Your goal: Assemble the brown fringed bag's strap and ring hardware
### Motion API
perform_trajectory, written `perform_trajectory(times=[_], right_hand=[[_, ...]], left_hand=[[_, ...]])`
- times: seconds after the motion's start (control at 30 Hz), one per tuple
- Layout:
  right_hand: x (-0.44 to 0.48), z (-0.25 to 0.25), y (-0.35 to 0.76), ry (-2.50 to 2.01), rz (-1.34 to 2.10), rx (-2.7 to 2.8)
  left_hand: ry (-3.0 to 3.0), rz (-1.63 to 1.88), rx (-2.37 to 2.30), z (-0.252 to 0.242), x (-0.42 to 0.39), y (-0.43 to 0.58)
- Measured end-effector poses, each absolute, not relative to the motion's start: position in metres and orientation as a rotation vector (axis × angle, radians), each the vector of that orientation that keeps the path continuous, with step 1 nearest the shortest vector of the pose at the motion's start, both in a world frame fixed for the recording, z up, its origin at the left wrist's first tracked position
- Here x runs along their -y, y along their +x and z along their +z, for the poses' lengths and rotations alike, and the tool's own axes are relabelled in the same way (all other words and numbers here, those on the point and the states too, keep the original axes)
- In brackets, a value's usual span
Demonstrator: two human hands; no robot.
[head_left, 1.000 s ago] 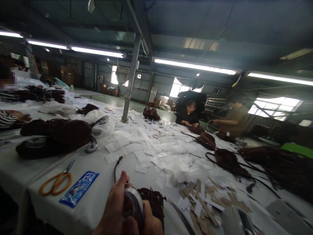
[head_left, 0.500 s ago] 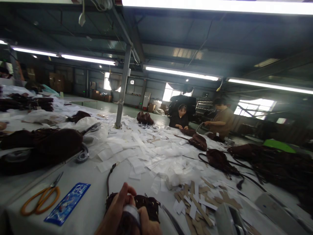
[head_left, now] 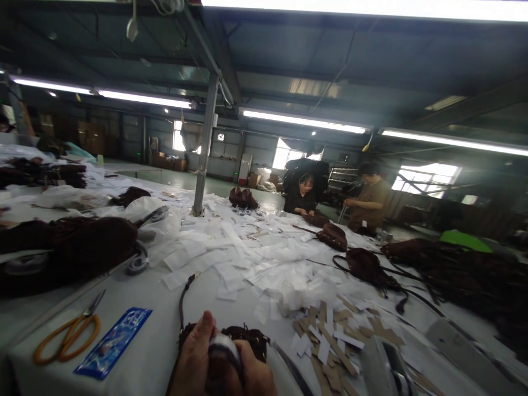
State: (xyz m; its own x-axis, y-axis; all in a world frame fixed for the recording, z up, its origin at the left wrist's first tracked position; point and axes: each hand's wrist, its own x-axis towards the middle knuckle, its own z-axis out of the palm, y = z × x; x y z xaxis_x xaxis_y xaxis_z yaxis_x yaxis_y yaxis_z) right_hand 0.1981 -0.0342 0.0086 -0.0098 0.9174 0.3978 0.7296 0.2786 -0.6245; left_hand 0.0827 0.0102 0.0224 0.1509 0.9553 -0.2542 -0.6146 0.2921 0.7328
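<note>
A dark brown bag (head_left: pixel 249 336) lies on the table's near edge, with eyelets and a lacing cord along its top. Its thin strap (head_left: pixel 181 300) runs away from me on the left. My left hand (head_left: pixel 193 352) is closed at the bag's left side, thumb pointing up. My right hand (head_left: pixel 256 369) is closed on its right side. Between them stands a curved piece wrapped in whitish film (head_left: pixel 226 345), touching both hands. Most of the fingers and the bag's lower part are hidden.
Orange-handled scissors (head_left: pixel 68 336) and a blue packet (head_left: pixel 114 344) lie left. Card strips (head_left: pixel 330 335) and a grey tape dispenser (head_left: pixel 385 366) are right. White paper sheets (head_left: pixel 231 247) spread ahead. More brown bags (head_left: pixel 99 242) flank the table; two co-workers (head_left: pixel 369 198) are opposite.
My left fingers, earlier curled above the wrapped piece, have dropped lower, and the thumb now stands up alone. The standing co-worker's hands have lowered a strip. The view shifted slightly.
</note>
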Motion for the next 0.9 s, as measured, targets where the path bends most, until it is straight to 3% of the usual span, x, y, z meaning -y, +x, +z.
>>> perform_trajectory(times=[0.27, 0.5, 0.7, 0.9], right_hand=[[0.025, 0.015, 0.202, -1.498, 0.044, 2.219], [0.027, 0.045, 0.203, -1.677, 0.244, 2.097], [0.025, 0.039, 0.199, -1.638, 0.096, 1.975], [0.018, 0.031, 0.204, -1.674, 0.015, 1.97]], left_hand=[[1.869, 0.741, -0.816, 0.065, -0.01, 0.053], [1.218, 0.96, -0.654, 0.062, -0.019, 0.062], [0.504, 1.201, -1.0, 0.056, -0.019, 0.073], [0.7, 1.183, -0.805, 0.047, -0.016, 0.076]])
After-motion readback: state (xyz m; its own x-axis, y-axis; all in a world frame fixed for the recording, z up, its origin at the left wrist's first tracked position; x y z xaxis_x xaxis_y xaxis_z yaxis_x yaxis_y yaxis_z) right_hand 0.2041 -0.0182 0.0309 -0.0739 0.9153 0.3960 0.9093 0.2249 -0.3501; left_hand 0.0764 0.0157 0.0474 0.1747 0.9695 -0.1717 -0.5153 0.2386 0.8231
